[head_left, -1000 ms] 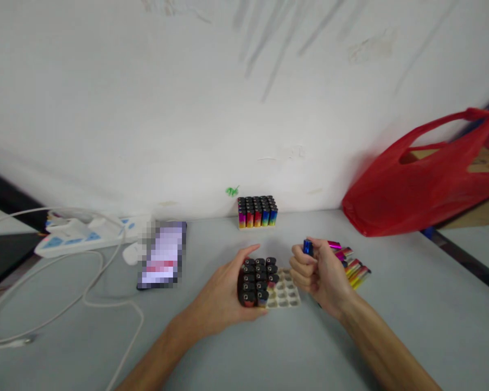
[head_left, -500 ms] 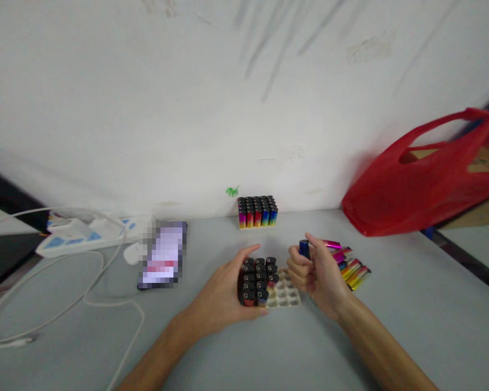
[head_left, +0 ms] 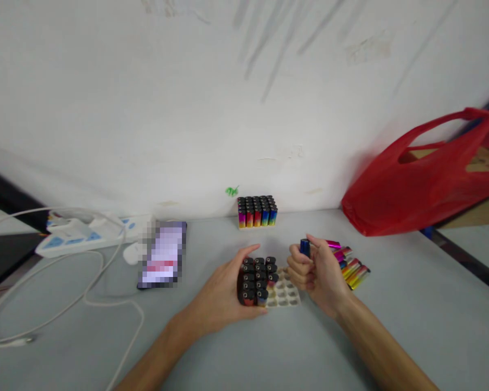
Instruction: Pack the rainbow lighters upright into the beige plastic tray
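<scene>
A pale tray [head_left: 285, 296] of small pockets lies on the grey table, its left part filled with several upright black-topped lighters [head_left: 260, 279]. My left hand [head_left: 223, 290] wraps round the left side of these lighters, thumb at the near edge and fingers at the far edge. Over the tray's right side, my right hand [head_left: 315, 271] is closed round a dark blue lighter [head_left: 305, 247], held upright. Just right of that hand lie several loose shiny lighters [head_left: 355, 273] in pink, yellow and blue, partly hidden by it.
A full block of colourful lighters [head_left: 257, 213] stands against the wall. To the left are a phone [head_left: 163, 255], a white power strip [head_left: 101, 234] and looping white cables [head_left: 93, 293]. A red bag [head_left: 423, 184] sits at the back right.
The blue lighter in my right hand has tilted very slightly and shifted a touch right. My left hand has stayed in place.
</scene>
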`<action>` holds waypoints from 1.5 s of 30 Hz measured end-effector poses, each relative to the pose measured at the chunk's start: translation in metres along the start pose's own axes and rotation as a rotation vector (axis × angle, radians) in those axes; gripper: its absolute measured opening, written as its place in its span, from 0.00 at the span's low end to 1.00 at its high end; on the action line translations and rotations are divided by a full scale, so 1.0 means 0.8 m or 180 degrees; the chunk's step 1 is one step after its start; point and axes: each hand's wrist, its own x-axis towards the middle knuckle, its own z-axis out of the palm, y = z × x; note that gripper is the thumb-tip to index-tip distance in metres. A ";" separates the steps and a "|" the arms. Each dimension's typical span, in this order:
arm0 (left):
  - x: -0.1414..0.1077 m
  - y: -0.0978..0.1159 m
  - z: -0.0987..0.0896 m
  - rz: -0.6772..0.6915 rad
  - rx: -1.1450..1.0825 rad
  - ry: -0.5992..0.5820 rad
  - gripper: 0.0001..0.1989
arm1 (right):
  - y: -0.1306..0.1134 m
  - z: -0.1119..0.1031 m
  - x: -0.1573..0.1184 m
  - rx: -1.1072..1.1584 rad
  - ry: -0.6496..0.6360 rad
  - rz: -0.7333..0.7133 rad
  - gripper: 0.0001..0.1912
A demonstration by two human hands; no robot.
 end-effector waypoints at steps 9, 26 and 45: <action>0.000 -0.001 0.000 -0.0032 0.0008 -0.0003 0.57 | 0.004 0.001 0.000 0.0033 0.0072 -0.0122 0.27; 0.001 -0.003 0.000 -0.0020 -0.0064 -0.0022 0.57 | 0.006 0.019 -0.005 -0.0630 0.0450 -0.0771 0.19; 0.000 -0.009 0.003 -0.0050 -0.0103 -0.0021 0.59 | -0.002 0.000 -0.008 -0.1858 0.0012 -0.0760 0.18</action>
